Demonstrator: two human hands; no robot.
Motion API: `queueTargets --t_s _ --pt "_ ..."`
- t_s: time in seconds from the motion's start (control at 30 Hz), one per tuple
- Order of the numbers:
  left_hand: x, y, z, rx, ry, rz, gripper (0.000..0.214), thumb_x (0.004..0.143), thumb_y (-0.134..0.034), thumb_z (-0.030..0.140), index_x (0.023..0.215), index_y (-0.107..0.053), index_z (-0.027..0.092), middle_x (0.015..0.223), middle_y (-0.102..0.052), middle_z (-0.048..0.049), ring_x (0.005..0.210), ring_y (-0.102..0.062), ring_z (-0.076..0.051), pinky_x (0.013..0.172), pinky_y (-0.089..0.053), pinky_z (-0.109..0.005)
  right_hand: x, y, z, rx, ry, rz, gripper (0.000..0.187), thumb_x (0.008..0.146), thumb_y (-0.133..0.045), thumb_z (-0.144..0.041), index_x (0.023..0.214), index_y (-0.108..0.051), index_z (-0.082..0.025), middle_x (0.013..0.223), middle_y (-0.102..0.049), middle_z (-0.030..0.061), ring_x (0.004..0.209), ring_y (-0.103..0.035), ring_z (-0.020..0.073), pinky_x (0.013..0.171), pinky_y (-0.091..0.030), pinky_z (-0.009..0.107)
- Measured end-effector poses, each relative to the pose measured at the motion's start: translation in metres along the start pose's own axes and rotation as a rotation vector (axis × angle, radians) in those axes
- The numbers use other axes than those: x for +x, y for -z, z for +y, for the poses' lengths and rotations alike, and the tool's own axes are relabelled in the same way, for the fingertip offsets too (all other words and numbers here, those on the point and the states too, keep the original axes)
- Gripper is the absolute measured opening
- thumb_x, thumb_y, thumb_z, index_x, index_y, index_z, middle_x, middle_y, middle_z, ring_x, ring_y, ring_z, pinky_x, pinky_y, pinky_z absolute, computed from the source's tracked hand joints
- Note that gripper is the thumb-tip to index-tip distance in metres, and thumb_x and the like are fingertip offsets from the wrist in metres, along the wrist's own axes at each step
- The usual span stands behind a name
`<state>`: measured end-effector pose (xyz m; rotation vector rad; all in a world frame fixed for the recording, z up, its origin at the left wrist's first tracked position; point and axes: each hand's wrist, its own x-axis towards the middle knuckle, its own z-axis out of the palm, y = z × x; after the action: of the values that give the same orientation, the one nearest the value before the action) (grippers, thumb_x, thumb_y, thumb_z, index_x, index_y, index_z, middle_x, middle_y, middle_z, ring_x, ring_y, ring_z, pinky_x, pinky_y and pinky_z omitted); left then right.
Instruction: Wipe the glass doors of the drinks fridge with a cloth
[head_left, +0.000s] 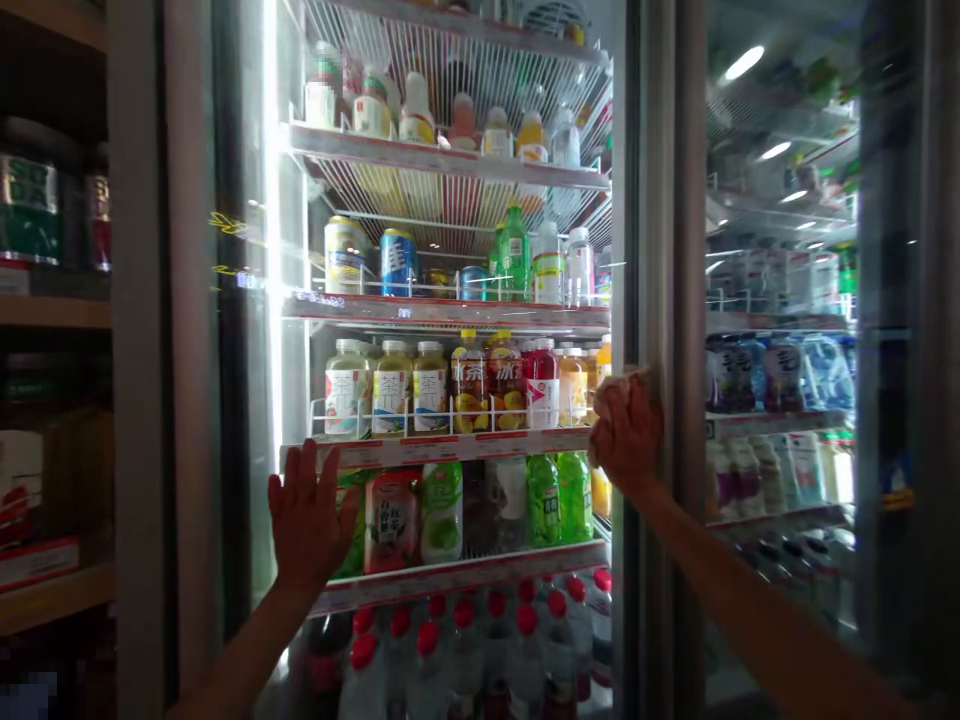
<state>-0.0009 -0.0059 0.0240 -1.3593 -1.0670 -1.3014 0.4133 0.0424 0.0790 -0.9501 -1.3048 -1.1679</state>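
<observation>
Bare right forearm (pixel 750 600) lies nearest in the head view. Right hand (pixel 634 440) grasps a soft, crumpled pale cloth (pixel 624 384), beside the cooler's smooth upright metal frame (pixel 679 300). Left hand (pixel 309 515): fingers (pixel 309 462) released, spread flat; glass contact undetermined. Beyond, rounded bottles (pixel 470 385) line wire-railed shelves (pixel 457 449).

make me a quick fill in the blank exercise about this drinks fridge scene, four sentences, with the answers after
1. The pale cloth is held in the person's ____ hand.
2. The left hand has its fingers pointing ____.
3. Many clear bottles at the bottom of the fridge have ____ caps.
4. On the shelf with the blue can, the tallest bottle is ____ in color.

Missing words: right; up; red; green
</observation>
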Motion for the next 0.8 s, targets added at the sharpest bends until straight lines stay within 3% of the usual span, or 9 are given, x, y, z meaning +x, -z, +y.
queueTargets --t_s 0.2,0.3,0.4,0.47,0.53,0.63,0.7,0.73,0.8 --pt "-0.004 -0.002 -0.001 -0.004 0.001 0.001 0.066 0.088 -0.046 0.025 0.145 -0.014 0.027 0.153 -0.014 -0.0066 0.141 -0.011 -0.023 0.114 -0.01 -0.046 -0.093 0.021 -0.052 0.146 0.265 -0.159 0.042 0.081 -0.047 -0.02 0.123 -0.049 -0.022 0.152 -0.02 0.0094 0.139 -0.022 0.0271 0.111 -0.017 0.051" --pt "-0.005 -0.001 -0.001 -0.001 -0.015 0.006 0.066 0.087 -0.047 0.025 0.145 -0.015 0.026 0.153 -0.014 -0.007 0.141 -0.012 -0.023 0.114 -0.01 -0.045 -0.065 0.017 -0.067 0.213 0.34 -0.164 0.037 0.08 -0.049 -0.024 0.117 -0.053 -0.025 0.148 -0.029 0.0078 0.137 -0.026 0.0255 0.111 -0.014 0.05" --pt "-0.005 -0.001 0.0 0.013 -0.024 0.003 0.066 0.087 -0.046 0.025 0.145 -0.015 0.024 0.153 -0.014 -0.0071 0.141 -0.011 -0.023 0.114 -0.01 -0.044 -0.004 0.001 -0.083 0.194 0.225 -0.077 0.042 0.082 -0.047 -0.026 0.124 -0.05 -0.022 0.149 -0.028 0.0111 0.137 -0.026 0.0266 0.111 -0.012 0.052" --pt "-0.005 0.0 0.001 0.024 -0.025 0.002 0.066 0.087 -0.046 0.024 0.145 -0.014 0.024 0.153 -0.013 -0.0072 0.141 -0.011 -0.022 0.114 -0.01 -0.044 0.014 -0.006 -0.101 0.201 0.192 -0.053 0.046 0.082 -0.046 -0.026 0.128 -0.047 -0.022 0.15 -0.025 0.0105 0.138 -0.023 0.0267 0.111 -0.011 0.052" --pt "-0.006 0.001 0.0 0.033 -0.027 0.001 0.066 0.088 -0.046 0.024 0.145 -0.014 0.023 0.153 -0.012 -0.0071 0.141 -0.01 -0.022 0.114 -0.01 -0.043 -0.002 -0.004 -0.123 0.24 0.302 -0.11 0.049 0.082 -0.047 -0.026 0.131 -0.045 -0.025 0.15 -0.026 0.0077 0.14 -0.019 0.026 0.112 -0.008 0.052" --pt "-0.008 0.004 -0.002 0.035 -0.048 -0.021 0.066 0.088 -0.046 0.024 0.145 -0.013 0.023 0.153 -0.011 -0.0069 0.141 -0.009 -0.022 0.115 -0.01 -0.042 -0.055 0.01 -0.15 0.314 0.627 -0.271 0.051 0.082 -0.049 -0.028 0.133 -0.043 -0.029 0.149 -0.029 0.0024 0.141 -0.014 0.0236 0.114 -0.001 0.05" --pt "-0.01 0.007 -0.005 0.036 -0.074 -0.051 0.067 0.088 -0.046 0.024 0.145 -0.012 0.024 0.153 -0.011 -0.0066 0.141 -0.008 -0.021 0.115 -0.01 -0.041 -0.075 0.017 -0.157 0.349 0.79 -0.338 0.051 0.083 -0.049 -0.028 0.133 -0.042 -0.031 0.149 -0.03 -0.0006 0.141 -0.013 0.0208 0.114 0.002 0.049" --pt "-0.012 0.009 -0.007 0.039 -0.086 -0.064 0.067 0.088 -0.046 0.024 0.145 -0.011 0.024 0.153 -0.011 -0.0065 0.141 -0.008 -0.021 0.115 -0.011 -0.041 -0.073 0.017 -0.158 0.357 0.811 -0.34 0.051 0.083 -0.048 -0.027 0.133 -0.042 -0.031 0.148 -0.031 -0.0011 0.141 -0.013 0.0198 0.114 0.003 0.048" --pt "-0.016 0.011 -0.01 0.051 -0.102 -0.085 0.067 0.088 -0.046 0.024 0.145 -0.011 0.024 0.153 -0.011 -0.0067 0.141 -0.008 -0.021 0.115 -0.011 -0.041 -0.05 0.011 -0.158 0.348 0.712 -0.3 0.049 0.083 -0.047 -0.027 0.132 -0.043 -0.03 0.147 -0.034 0.0009 0.141 -0.014 0.0198 0.114 0.002 0.049"
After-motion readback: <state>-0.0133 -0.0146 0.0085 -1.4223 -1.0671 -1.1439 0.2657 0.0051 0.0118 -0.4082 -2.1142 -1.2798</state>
